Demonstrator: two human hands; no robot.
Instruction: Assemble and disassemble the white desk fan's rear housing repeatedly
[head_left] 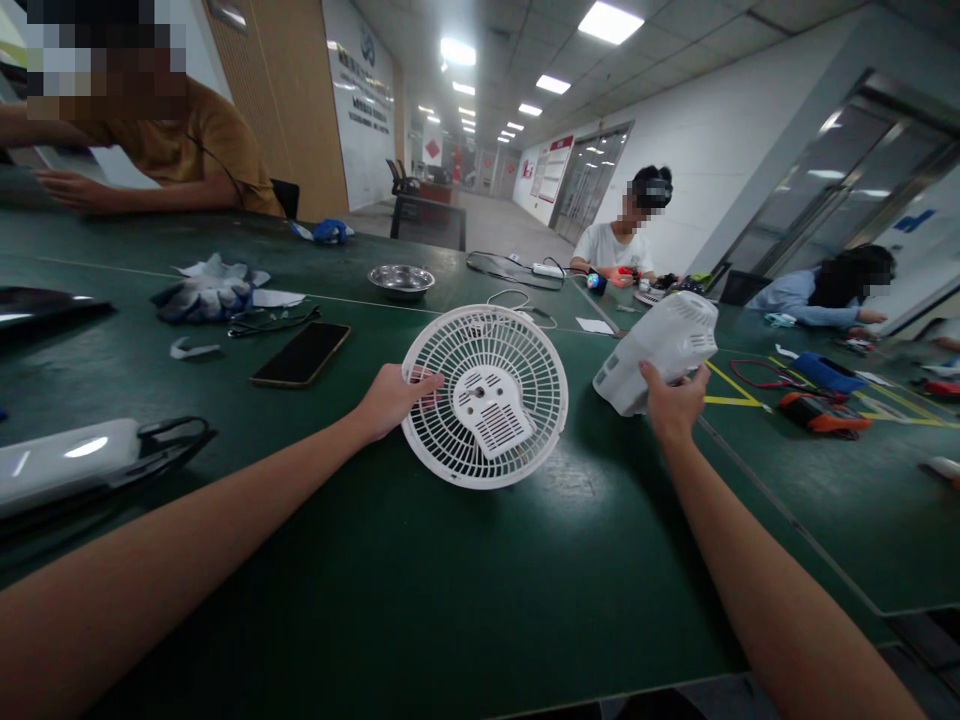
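My left hand (397,400) grips the left rim of a round white fan grille (491,405), thumb on the near face and fingers seen behind the slats. A slotted plate with a small hole sits at the grille's middle. To the right, my right hand (675,398) is closed around a white plastic fan housing (656,350) with vent slots at its upper end. The housing is tilted, its lower left end close to the table, and I cannot tell whether it touches. A pale cord (517,300) shows behind the grille.
On the green table (420,600) lie a phone (302,354), gloves (210,288), a metal bowl (401,281), a white device with a black strap (82,460) and an orange multimeter (823,412). Several people sit around, including a person in white (615,245).
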